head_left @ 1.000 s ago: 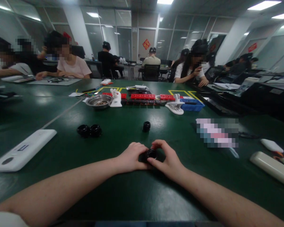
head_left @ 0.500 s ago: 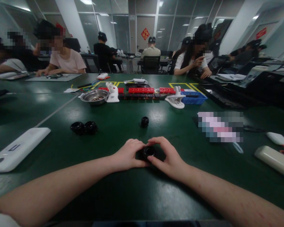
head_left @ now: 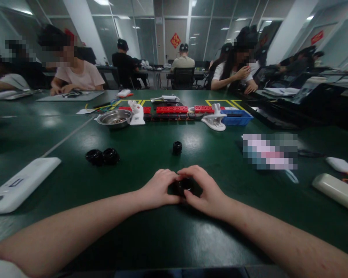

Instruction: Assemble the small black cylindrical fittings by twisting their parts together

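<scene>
Near the middle of the green table (head_left: 150, 235): black ring part (head_left: 181, 188), left hand (head_left: 159, 188) and right hand (head_left: 203, 193) both grasping it, finger contact partly hidden. Probably light, stiff, slick plastic; pinch opposite outer walls. Tabletop glossy. Far side: steel bowl (head_left: 108, 122), white clips (head_left: 216, 121), seated co-workers (head_left: 78, 75), glass partitions (head_left: 203, 34).

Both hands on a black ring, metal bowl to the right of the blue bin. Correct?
Not quite: the head view shows the metal bowl to the left of the blue bin. The left hand and right hand are on a black ring, as stated.
</scene>
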A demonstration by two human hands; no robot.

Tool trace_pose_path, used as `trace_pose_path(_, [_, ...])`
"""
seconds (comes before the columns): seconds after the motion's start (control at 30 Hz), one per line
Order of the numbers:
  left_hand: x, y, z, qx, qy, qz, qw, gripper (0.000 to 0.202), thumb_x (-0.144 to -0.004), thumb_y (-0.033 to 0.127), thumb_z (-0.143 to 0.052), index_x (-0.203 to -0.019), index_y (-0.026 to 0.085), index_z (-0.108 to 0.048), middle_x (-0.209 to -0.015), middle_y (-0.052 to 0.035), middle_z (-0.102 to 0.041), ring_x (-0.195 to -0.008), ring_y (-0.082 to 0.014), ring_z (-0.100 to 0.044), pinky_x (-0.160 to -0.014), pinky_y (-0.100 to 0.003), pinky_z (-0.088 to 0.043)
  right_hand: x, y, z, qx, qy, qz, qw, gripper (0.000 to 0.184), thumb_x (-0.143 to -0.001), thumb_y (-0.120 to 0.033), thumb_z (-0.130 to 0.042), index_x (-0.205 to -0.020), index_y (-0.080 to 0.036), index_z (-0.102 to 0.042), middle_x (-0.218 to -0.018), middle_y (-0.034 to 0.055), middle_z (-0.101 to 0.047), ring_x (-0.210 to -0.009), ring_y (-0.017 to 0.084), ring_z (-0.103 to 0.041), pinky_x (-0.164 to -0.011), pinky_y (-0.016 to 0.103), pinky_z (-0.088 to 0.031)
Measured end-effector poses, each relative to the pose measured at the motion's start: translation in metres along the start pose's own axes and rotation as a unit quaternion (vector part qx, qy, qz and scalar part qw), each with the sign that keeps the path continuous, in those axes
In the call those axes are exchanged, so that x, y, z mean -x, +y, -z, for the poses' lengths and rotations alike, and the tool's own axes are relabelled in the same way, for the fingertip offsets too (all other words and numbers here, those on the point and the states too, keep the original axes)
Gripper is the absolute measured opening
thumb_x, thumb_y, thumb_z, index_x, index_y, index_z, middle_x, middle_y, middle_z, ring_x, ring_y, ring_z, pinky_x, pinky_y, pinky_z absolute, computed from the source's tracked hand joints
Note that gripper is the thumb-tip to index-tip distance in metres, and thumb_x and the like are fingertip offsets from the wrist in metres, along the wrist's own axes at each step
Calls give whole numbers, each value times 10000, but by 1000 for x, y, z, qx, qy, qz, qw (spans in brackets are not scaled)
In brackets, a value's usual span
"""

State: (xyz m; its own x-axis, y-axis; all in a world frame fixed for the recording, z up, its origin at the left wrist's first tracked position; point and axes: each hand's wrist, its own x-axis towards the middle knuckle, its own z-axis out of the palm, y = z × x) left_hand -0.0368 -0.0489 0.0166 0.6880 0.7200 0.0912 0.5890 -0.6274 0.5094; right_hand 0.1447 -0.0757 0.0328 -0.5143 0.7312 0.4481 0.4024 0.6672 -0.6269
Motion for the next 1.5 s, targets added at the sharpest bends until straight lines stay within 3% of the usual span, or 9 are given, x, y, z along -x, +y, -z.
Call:
trace_pose_path(0.1, [2,-1,1,7,3,-4,1000,417,-673,439,-667,-966,166,-550,-949,-48,-608,-887,-231,-530,-808,-360,-367,1,-2,5,-20,-28,28,999,513,-671,-120,-498,-1169,-201,-406,-1101,89,-531,-1041,239,-487,-902,434,-396])
trace_pose_path(0.3, [2,-3,-1,-4,4,-15,1000,345,-689,418,-656,-904,165,-565,-883,-36,-605,-836,-213,-534,-772,-342,-377,-1,-2,0,63,23,-92,994,498,-669,-295,-663,-1103,-176,-451,-935,84,-563,-872,251,-538,-777,444,-455])
trace_pose_path(0.5, [2,-5,-1,0,4,-20,1000,398,-680,436,-666,-944,159,-557,-944,-52,-603,-892,-228,-527,-808,-362,-366,0,-7,13,-34,-69,-37,996,577,-668,-71,-540,-1203,-195,-364,-1174,95,-510,-1098,218,-478,-955,408,-375])
trace_pose_path(0.73, [2,-4,-2,-11,12,-21,1000,376,-667,434,-681,-912,171,-569,-881,-24,-601,-839,-211,-531,-763,-334,-371,-1,-1,5,43,50,-98,993,434,-696,-270,-630,-1077,-176,-443,-975,93,-554,-920,254,-530,-815,448,-441])
trace_pose_path(0.83, [1,-4,-2,-12,9,-22,1000,359,-668,437,-675,-880,167,-570,-866,-22,-595,-826,-209,-531,-757,-333,-374,-2,-2,3,2,6,-98,995,404,-705,-209,-613,-1068,-190,-436,-923,63,-568,-879,222,-550,-800,414,-457])
trace_pose_path(0.97, [1,-5,-2,-13,4,-20,1000,383,-674,438,-671,-908,152,-568,-900,-46,-595,-865,-226,-528,-786,-351,-373,0,-6,11,-87,-80,-56,991,558,-684,-73,-539,-1190,-212,-348,-1115,78,-543,-1059,207,-510,-940,418,-386])
trace_pose_path(1.07, [2,-5,-2,-11,9,-30,999,362,-689,457,-653,-884,164,-568,-908,-42,-596,-877,-223,-524,-794,-347,-367,2,-5,12,-45,-55,-67,995,599,-690,-143,-590,-1229,-197,-335,-1199,111,-487,-1123,240,-458,-963,449,-355])
trace_pose_path(1.2, [2,-5,-2,-9,9,-30,999,328,-702,447,-643,-876,181,-564,-874,-22,-593,-831,-206,-530,-758,-326,-371,1,-1,4,21,2,-114,993,561,-662,-269,-677,-1149,-163,-418,-1023,100,-547,-968,248,-526,-858,438,-430])
trace_pose_path(1.5, [2,-5,-3,-17,16,-34,999,343,-695,447,-651,-867,163,-563,-879,-34,-594,-845,-215,-527,-776,-336,-371,0,-1,6,-56,-51,-68,995,599,-701,-145,-576,-1244,-189,-328,-1182,111,-507,-1110,239,-474,-954,448,-362])
